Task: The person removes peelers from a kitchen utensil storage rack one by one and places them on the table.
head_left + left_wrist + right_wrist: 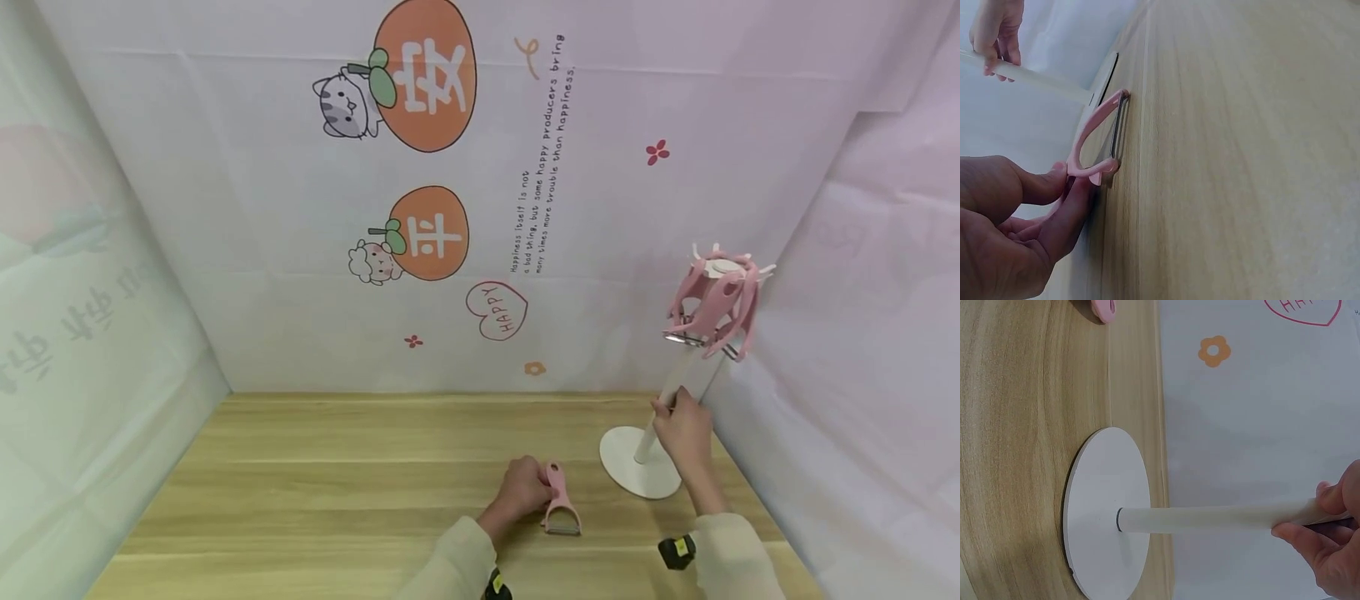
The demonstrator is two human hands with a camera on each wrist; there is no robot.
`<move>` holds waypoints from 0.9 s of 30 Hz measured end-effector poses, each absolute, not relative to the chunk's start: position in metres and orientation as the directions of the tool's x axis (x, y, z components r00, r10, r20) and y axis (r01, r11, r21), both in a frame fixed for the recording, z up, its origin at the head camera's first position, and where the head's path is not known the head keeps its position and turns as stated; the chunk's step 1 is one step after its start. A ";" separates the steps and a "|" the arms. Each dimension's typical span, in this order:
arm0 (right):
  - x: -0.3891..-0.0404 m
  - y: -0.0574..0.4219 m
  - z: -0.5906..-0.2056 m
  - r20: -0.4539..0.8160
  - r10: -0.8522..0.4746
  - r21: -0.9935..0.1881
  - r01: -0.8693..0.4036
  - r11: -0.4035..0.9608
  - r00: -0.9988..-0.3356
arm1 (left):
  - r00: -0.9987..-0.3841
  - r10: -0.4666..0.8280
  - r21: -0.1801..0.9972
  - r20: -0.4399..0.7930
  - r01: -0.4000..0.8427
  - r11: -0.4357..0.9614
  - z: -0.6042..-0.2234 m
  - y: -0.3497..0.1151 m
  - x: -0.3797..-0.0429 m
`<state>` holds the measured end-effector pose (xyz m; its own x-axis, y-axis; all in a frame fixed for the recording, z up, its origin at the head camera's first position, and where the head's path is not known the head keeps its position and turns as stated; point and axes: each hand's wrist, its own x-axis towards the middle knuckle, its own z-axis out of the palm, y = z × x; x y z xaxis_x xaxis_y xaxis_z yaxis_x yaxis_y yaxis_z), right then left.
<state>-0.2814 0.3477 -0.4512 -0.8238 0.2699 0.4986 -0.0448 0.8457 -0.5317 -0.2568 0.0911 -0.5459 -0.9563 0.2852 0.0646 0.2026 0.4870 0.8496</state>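
Here, "HAPPY" heart (497, 311) beyond pink peeler (559, 497)

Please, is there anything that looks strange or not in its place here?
The wall cloth behind the table looks odd: its printed writing runs sideways. One pink peeler is in the left hand, apart from the other peelers on the white stand.
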 end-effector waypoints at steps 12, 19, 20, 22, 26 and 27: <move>-0.283 0.348 -0.452 0.535 0.246 -0.521 -0.086 0.849 -0.808 | -0.943 0.332 0.866 -0.004 0.162 0.473 -0.553 0.086 -0.264; -0.284 0.350 -0.453 0.556 0.241 -0.501 -0.089 0.861 -0.796 | -0.945 0.328 0.843 0.001 0.177 0.507 -0.547 0.078 -0.265; -0.284 0.350 -0.453 0.554 0.243 -0.501 -0.087 0.861 -0.796 | -0.947 0.322 0.839 0.005 0.179 0.514 -0.547 0.076 -0.265; -0.284 0.350 -0.453 0.549 0.244 -0.503 -0.082 0.861 -0.799 | -0.951 0.308 0.822 0.001 0.176 0.541 -0.545 0.074 -0.267; -0.284 0.349 -0.452 0.525 0.252 -0.513 -0.066 0.856 -0.813 | -0.957 0.288 0.781 0.041 0.210 0.588 -0.539 0.070 -0.272; -0.284 0.348 -0.451 0.521 0.254 -0.514 -0.062 0.855 -0.815 | -0.956 0.288 0.776 0.051 0.219 0.591 -0.536 0.069 -0.274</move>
